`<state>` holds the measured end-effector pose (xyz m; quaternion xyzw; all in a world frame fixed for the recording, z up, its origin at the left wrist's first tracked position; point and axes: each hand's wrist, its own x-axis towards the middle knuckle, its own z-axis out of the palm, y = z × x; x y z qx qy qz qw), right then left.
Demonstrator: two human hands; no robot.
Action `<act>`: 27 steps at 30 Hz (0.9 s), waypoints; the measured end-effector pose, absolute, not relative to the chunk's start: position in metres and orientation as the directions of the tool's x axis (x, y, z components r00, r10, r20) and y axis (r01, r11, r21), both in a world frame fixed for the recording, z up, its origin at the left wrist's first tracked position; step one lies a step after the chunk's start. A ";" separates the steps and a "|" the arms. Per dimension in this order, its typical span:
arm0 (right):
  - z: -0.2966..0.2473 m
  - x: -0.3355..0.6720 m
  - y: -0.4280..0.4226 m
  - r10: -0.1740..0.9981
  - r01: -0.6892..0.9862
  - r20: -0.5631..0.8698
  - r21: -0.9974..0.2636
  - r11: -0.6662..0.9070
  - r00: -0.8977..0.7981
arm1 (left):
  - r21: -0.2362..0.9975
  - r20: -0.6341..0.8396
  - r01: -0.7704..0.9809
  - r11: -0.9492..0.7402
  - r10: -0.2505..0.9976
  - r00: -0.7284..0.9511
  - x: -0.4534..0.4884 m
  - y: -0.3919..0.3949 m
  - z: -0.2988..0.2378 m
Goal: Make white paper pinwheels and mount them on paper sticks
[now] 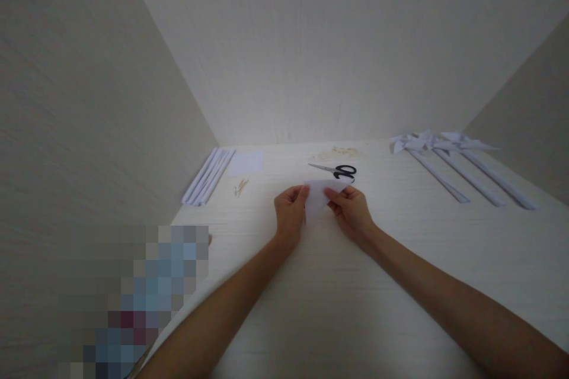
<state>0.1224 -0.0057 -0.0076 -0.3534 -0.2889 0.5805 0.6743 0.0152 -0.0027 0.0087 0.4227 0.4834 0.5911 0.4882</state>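
Note:
A small white sheet of paper (317, 196) is held above the pale table (338, 284) between both hands. My left hand (290, 213) pinches its left edge with thumb and fingers closed. On the right edge, my right hand (351, 208) grips it the same way. Just behind the paper lie black-handled scissors (336, 170), blades pointing left, close to my right fingertips.
White rolled paper sticks (208, 176) lie at the back left beside a flat white sheet (245, 162) and small tan bits (240, 187). Three paper pinwheels on sticks (448, 154) lie at the back right. Walls enclose three sides. A blurred patch (137, 302) covers the lower left.

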 end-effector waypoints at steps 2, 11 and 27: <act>-0.007 0.124 -0.004 0.983 -0.570 -0.024 -0.817 0.086 0.183 | 0.982 0.028 -0.180 -0.056 0.987 -0.156 0.016 -0.003 0.008; -0.009 0.128 -0.001 0.943 -0.492 0.025 -0.848 0.196 0.332 | 0.986 0.052 -0.143 -0.081 0.980 -0.194 0.012 0.000 0.002; -0.009 0.125 -0.005 0.983 -0.432 -0.011 -0.899 0.071 0.185 | 0.982 0.056 -0.162 -0.095 0.971 -0.232 0.011 0.004 -0.001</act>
